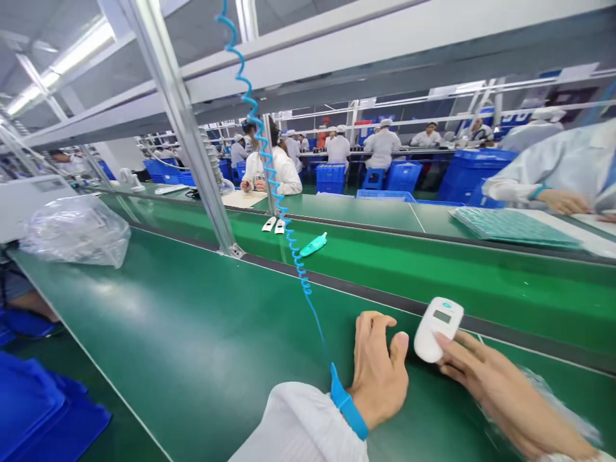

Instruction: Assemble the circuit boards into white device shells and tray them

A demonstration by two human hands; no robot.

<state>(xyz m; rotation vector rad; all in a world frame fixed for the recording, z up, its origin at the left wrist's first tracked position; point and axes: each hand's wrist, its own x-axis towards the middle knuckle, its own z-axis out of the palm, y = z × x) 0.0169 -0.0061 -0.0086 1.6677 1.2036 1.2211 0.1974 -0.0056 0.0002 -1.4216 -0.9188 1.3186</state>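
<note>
Resting knuckles-down on the green bench mat (202, 333), the left hand (378, 378) is loosely curled and grasps nothing; a blue antistatic wrist strap (347, 403) circles its wrist, and its coiled blue cord (269, 167) climbs to the overhead frame. Just to the right, the right hand (486, 378) pinches the near end of a small white oval plastic device with a grey display window (439, 327) between fingertips, the device lying flat on the mat close to the dark strip that borders the green conveyor belt (433, 269). The right hand is blurred, so how firmly it grips cannot be told beyond fingertip contact. Handling this well seems to call for holding the casing by its edges, keeping fingers off the display, and keeping the cord clear of the piece. Farther out on the belt lie a teal pen-shaped device (314, 244) and two small white casings (274, 224). A crumpled clear plastic bag (77, 231) sits at the bench's far left, and a co-worker's sleeve (553, 167) reaches over a green tray (514, 228) opposite.
</note>
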